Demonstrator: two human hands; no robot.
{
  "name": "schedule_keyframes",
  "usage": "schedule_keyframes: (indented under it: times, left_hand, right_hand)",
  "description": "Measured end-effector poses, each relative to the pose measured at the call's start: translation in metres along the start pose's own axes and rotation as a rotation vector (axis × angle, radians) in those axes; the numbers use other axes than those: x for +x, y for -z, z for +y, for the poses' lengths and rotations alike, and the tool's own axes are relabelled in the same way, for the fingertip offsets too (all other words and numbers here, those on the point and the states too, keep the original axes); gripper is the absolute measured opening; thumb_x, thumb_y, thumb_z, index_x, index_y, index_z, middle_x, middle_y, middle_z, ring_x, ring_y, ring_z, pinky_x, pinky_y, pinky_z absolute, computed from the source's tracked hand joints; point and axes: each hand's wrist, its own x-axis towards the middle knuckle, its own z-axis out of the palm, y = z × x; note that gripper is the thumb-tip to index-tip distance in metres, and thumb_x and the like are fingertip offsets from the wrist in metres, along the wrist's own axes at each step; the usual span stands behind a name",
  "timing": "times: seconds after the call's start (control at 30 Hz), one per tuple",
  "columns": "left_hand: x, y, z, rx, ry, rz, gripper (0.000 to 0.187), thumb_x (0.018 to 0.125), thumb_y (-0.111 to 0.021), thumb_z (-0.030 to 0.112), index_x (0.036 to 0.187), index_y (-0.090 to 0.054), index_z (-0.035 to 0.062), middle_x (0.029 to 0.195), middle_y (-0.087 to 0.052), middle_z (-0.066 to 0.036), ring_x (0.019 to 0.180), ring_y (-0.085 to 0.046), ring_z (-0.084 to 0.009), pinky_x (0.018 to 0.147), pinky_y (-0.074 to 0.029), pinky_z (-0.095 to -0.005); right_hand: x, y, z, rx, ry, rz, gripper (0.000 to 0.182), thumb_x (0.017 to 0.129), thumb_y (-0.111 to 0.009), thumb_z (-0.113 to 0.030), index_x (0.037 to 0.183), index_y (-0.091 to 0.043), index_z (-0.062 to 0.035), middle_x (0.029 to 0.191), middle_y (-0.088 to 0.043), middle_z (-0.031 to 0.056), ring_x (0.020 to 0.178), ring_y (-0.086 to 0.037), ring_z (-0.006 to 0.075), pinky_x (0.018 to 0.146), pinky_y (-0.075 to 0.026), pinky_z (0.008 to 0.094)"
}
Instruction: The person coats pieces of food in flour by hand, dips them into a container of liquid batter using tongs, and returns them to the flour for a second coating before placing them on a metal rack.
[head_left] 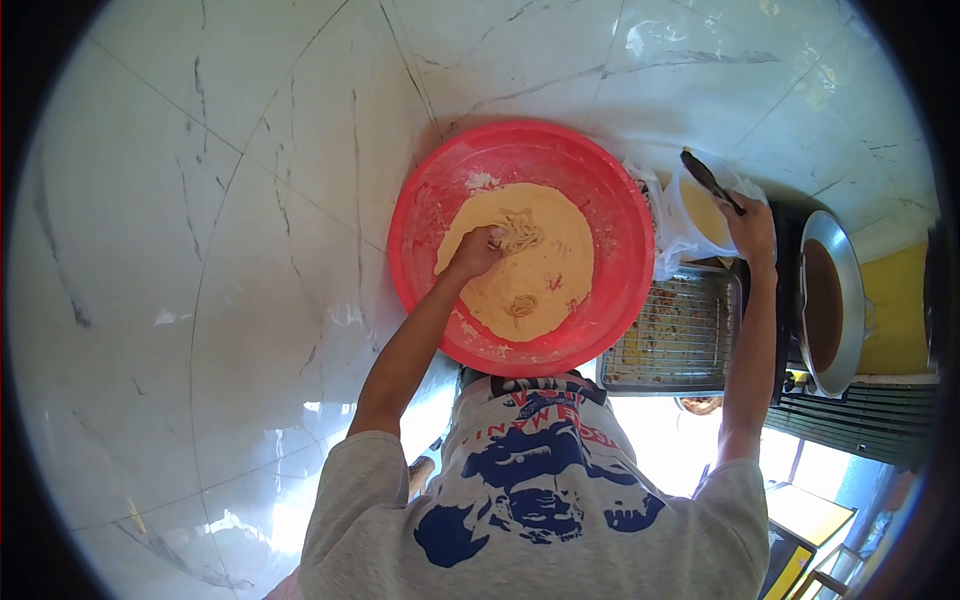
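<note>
Right hand is clamping dark utensil at white tub's right rim. Left hand is reaching beside strands in red basin; can't tell if closed.

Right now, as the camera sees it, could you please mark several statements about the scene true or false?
1. The left hand is inside the red basin. True.
2. The right hand is empty. False: the right hand has its grip on a dark tool.
3. The tray with a wire rack is between the basin and the metal pan. True.
4. The metal pan is upside down. False: its open side faces up, with something brown inside.
</note>
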Motion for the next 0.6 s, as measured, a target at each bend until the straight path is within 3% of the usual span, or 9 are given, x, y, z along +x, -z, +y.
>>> schedule_keyframes:
  times: [0.07, 0.17, 0.37, 0.47, 0.6]
  left_hand:
    - [0.002, 0.001, 0.001, 0.011, -0.029, -0.015, 0.037, 0.077, -0.077, 0.015, 0.108, -0.066, -0.0014, 0.092, -0.069, -0.011, 0.083, -0.066, -0.0175, 0.076, -0.052, -0.0296]
    - [0.005, 0.0, -0.003, -0.16, -0.004, -0.105, 0.034, 0.079, -0.077, 0.017, 0.104, -0.066, -0.0027, 0.089, -0.07, -0.011, 0.08, -0.066, -0.0162, 0.075, -0.052, -0.0288]
    - [0.001, -0.002, 0.003, -0.229, 0.001, -0.043, 0.03, 0.08, -0.077, 0.017, 0.096, -0.065, -0.0051, 0.086, -0.07, -0.012, 0.079, -0.066, -0.0154, 0.074, -0.052, -0.0277]
    - [0.006, -0.004, -0.008, -0.299, -0.019, -0.036, 0.024, 0.082, -0.074, 0.013, 0.094, -0.065, -0.0056, 0.087, -0.07, -0.011, 0.08, -0.066, -0.015, 0.076, -0.052, -0.0287]
    - [0.005, -0.002, -0.006, -0.221, -0.051, -0.053, 0.019, 0.083, -0.069, 0.009, 0.095, -0.064, -0.0053, 0.088, -0.069, -0.01, 0.08, -0.066, -0.0148, 0.077, -0.052, -0.0282]
  right_hand:
    - [-0.005, 0.0, -0.022, 0.13, 0.056, -0.156, 0.029, 0.084, -0.064, -0.029, 0.107, -0.071, -0.0123, 0.085, -0.067, 0.0198, 0.081, -0.066, 0.0359, 0.073, -0.05, 0.0421]
    - [-0.025, -0.019, -0.057, 0.091, 0.382, -0.238, 0.023, 0.082, -0.068, -0.019, 0.104, -0.071, -0.0117, 0.078, -0.065, 0.0159, 0.067, -0.062, 0.032, 0.063, -0.046, 0.04]
    - [-0.087, -0.105, -0.105, -0.119, 0.721, -0.469, 0.018, 0.076, -0.069, -0.028, 0.086, -0.07, -0.0126, 0.076, -0.066, 0.0103, 0.076, -0.066, 0.0319, 0.069, -0.052, 0.0446]
    - [-0.105, -0.128, -0.122, -0.217, 0.726, -0.655, 0.021, 0.074, -0.066, -0.024, 0.089, -0.071, -0.0091, 0.08, -0.069, 0.0129, 0.08, -0.068, 0.0303, 0.073, -0.054, 0.0438]
    - [-0.11, -0.131, -0.127, -0.162, 0.713, -0.622, 0.025, 0.071, -0.068, -0.025, 0.09, -0.07, -0.0078, 0.083, -0.068, 0.0139, 0.081, -0.068, 0.0313, 0.072, -0.054, 0.0435]
